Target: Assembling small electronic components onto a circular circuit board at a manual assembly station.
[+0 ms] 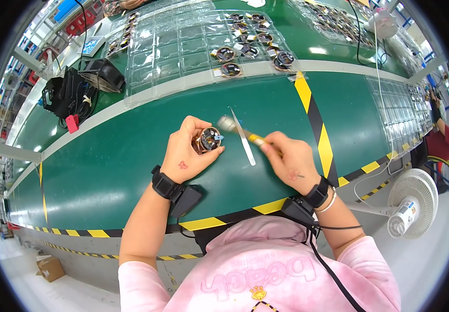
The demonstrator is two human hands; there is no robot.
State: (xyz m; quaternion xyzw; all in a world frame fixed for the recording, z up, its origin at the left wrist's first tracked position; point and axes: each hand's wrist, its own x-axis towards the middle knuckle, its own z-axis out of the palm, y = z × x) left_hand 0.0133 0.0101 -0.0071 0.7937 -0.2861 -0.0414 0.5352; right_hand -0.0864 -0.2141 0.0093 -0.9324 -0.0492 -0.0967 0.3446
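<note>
The bench (105, 177) is best kept uncluttered around the work, so that both forearms can be steadied over its near edge. On its far side, the clear tray (164, 41) is left well apart from the brushing, with similar round parts seated toward its right.

The left hand (185, 153) and the right hand (293, 161) are held apart over the green surface, a sensible spacing for fine strokes. The brush (256, 139) is clamped between the thumb and fingers of the right hand, its head pointed toward the left. That head is blurred, so whether it touches the work cannot be told. Light, short strokes seem called for, with the wrist moved rather than the arm.

The tweezers (247, 147) are laid on the bench between the hands, crossed over by the brush; they would be better slid aside, lest they be knocked.

The part (210, 140) is clamped between the thumb and fingers of the left hand, its open face turned toward the brush. It should be gripped by the rim only, and the small blue tab (219, 138) on that face should not be snagged by bristles.
</note>
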